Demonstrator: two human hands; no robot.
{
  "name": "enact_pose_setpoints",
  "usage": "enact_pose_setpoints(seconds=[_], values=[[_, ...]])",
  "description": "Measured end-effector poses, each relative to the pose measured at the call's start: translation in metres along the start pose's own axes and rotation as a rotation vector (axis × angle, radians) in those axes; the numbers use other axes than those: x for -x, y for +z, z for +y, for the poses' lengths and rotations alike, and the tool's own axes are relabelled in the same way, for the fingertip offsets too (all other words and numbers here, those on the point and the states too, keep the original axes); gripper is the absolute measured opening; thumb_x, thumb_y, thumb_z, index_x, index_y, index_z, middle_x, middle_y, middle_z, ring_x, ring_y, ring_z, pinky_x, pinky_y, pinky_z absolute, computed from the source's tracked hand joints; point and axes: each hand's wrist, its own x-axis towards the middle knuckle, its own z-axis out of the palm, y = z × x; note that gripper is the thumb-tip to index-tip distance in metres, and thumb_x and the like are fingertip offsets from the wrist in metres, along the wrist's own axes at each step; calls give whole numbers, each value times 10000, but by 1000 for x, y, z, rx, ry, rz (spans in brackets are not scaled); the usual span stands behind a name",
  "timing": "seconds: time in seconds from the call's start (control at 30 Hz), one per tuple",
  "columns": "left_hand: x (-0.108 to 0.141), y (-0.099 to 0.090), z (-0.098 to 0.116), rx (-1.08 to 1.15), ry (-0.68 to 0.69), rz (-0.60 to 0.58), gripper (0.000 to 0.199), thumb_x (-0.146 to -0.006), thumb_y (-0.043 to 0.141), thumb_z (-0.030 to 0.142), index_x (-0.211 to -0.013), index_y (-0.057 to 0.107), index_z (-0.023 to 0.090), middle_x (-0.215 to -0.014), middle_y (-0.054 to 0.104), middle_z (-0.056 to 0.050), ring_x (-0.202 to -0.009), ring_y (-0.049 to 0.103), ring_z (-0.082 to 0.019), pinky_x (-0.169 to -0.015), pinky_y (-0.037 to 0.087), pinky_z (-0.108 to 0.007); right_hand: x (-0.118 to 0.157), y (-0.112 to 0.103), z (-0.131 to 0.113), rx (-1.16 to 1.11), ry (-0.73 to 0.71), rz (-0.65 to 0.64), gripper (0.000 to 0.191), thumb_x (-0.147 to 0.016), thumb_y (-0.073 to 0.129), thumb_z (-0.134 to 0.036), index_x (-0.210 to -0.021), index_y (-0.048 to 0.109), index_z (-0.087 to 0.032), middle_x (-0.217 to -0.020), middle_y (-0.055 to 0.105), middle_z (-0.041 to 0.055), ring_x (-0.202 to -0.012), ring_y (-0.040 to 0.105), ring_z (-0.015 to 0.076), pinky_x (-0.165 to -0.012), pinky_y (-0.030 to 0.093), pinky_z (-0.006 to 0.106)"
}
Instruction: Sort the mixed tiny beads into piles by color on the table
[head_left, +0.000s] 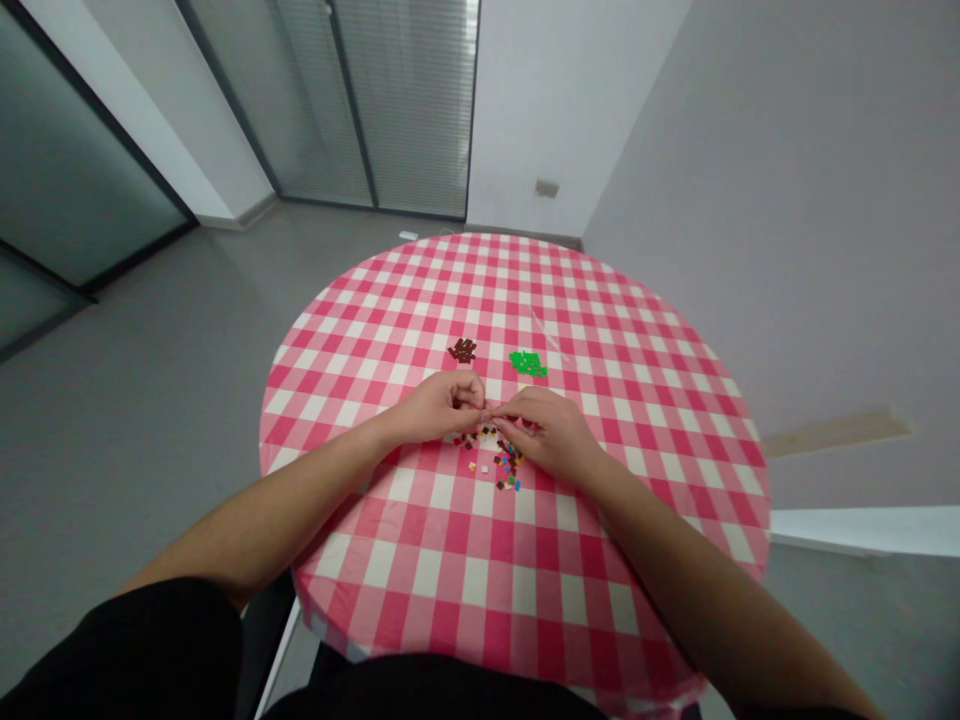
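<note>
My left hand (pixel 448 405) and my right hand (pixel 546 425) meet at the fingertips over the middle of the table. Both are closed in a pinch, and whatever sits between the fingers is too small to make out. Just below them lies a loose scatter of tiny coloured building bricks (pixel 510 462), in brown, blue, yellow, white and green, partly hidden by my hands. Beyond my left hand is a small heap of dark brown bricks (pixel 463 350). A heap of bright green bricks (pixel 529 364) lies beyond my right hand.
A red-and-white checked cloth (pixel 480 590) covers the round table. Behind it stand a glass partition (pixel 405 110) and a white wall (pixel 555 100) with a socket plate (pixel 547 188). To the right, a white ledge (pixel 862 530) runs near the table's edge.
</note>
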Motion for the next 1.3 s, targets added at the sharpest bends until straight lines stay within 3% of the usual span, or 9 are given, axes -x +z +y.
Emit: enact_pose_setpoints(seconds=[0.47,0.57,0.67,0.8,1.0,1.3], values=[[1,3,4,-31,3,-46,131,-764,590,142,-790,470,187,-599,561,51,-507,525,-87,-520,419,-211,-2,3,-4,10,64,-25,163,-935,565,-250,-915,718,-199,-802,706,61,-761,628,187,-693,463,303],[1,2,3,-3,8,-15,131,-767,593,142,-826,484,183,-710,649,7,-562,580,-96,-526,429,-212,-2,-4,6,64,171,10,167,-920,556,-238,-873,709,-188,-808,705,66,-757,624,192,-693,458,307],[1,0,1,-17,13,11,118,-769,605,147,-833,509,172,-867,707,-62,-743,670,-139,-594,479,-229,1,-12,28,200,383,50,166,-894,570,-231,-897,723,-169,-834,715,79,-766,634,208,-687,455,314],[1,-2,-1,-60,8,2,104,-760,609,140,-813,523,164,-896,712,-78,-852,698,-176,-641,514,-248,5,-18,57,366,605,-24,185,-868,574,-207,-887,752,-163,-891,744,105,-834,667,252,-705,460,335],[1,-2,-1,-65,31,-7,68,-746,571,120,-788,529,153,-879,709,-67,-682,656,-122,-605,509,-244,3,-14,63,424,668,-99,246,-901,557,-253,-953,780,-164,-938,762,107,-866,686,270,-707,462,335],[2,-1,1,-101,33,-12,46,-727,550,121,-761,544,151,-847,709,-77,-704,656,-135,-591,495,-240,4,-19,62,387,721,-105,293,-911,554,-246,-1079,781,-168,-1040,770,92,-958,705,256,-814,500,315]])
